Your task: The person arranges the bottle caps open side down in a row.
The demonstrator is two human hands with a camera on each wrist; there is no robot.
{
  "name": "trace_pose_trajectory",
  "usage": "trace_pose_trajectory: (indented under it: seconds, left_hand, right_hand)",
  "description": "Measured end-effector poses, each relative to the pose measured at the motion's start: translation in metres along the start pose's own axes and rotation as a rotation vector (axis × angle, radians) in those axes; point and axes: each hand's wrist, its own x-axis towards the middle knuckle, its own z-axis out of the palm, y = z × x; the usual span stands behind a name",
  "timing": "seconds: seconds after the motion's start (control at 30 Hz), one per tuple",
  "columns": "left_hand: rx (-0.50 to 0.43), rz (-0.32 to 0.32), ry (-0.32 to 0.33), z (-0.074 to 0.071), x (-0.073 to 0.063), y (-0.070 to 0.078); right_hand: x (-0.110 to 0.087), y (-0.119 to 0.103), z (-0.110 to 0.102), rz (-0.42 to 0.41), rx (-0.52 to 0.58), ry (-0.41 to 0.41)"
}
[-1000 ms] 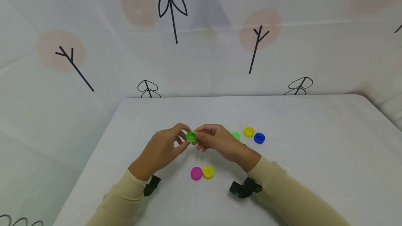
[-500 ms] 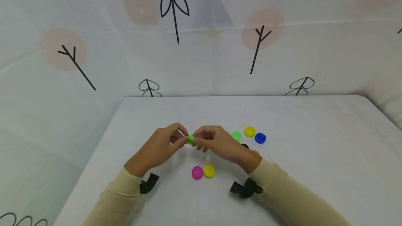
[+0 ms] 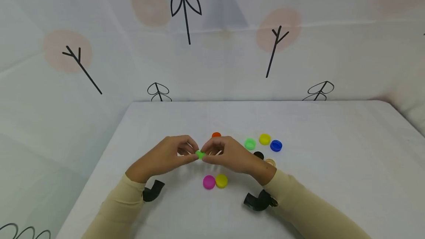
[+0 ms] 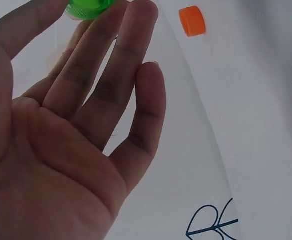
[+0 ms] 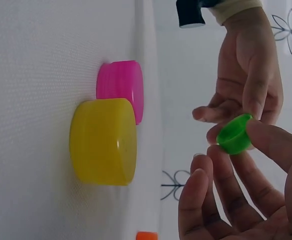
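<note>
A green bottle cap (image 3: 200, 154) is held between both hands above the middle of the table. My left hand (image 3: 162, 156) pinches its left side with the thumb and fingertips. On the opposite side my right hand (image 3: 230, 154) grips it between thumb and fingers. The right wrist view shows the hollow inside of the green cap (image 5: 234, 135). A magenta cap (image 3: 209, 182) and a yellow cap (image 3: 221, 181) lie side by side below the hands. Just beyond the right hand is an orange cap (image 3: 216, 134), partly hidden in the head view.
Right of the right hand lie a light green cap (image 3: 250, 144), another yellow cap (image 3: 264, 139), a blue cap (image 3: 276, 145), a black cap (image 3: 258, 155) and a beige cap (image 3: 270, 162). The right forearm partly covers the beige one. A patterned cloth (image 3: 225, 65) hangs behind the white table.
Both hands have come slightly nearer the person with the green cap, which has tilted so its hollow no longer faces the head camera. The orange, black and beige caps have come into sight.
</note>
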Motion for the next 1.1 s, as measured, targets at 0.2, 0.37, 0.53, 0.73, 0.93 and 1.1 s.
trace_pose_trajectory:
  seconds: [0.2,0.37,0.53,0.73,0.93,1.1]
  left_hand:
    - [-0.066,-0.096,-0.042,-0.001,0.001,-0.001]
    - [-0.067,-0.118,-0.033,0.000,0.001,-0.002]
    - [-0.071,-0.136,-0.043,-0.001,0.000,-0.003]
    - [-0.111,-0.131,-0.123,-0.002,-0.002,-0.005]
    - [-0.106,-0.112,-0.177,-0.002,-0.003,-0.005]
    - [-0.042,-0.115,-0.204,0.000,-0.004,-0.006]
  right_hand:
    - [-0.001,-0.001,0.003,-0.030,-0.015,0.001]
    - [-0.002,-0.001,0.006,-0.063,-0.037,0.017]
    - [-0.003,-0.001,0.010,-0.087,-0.055,0.038]
    - [-0.004,-0.001,0.016,-0.089,-0.056,0.022]
    - [-0.004,-0.001,0.020,-0.082,-0.083,0.013]
    - [-0.005,0.000,0.026,-0.047,-0.132,-0.002]
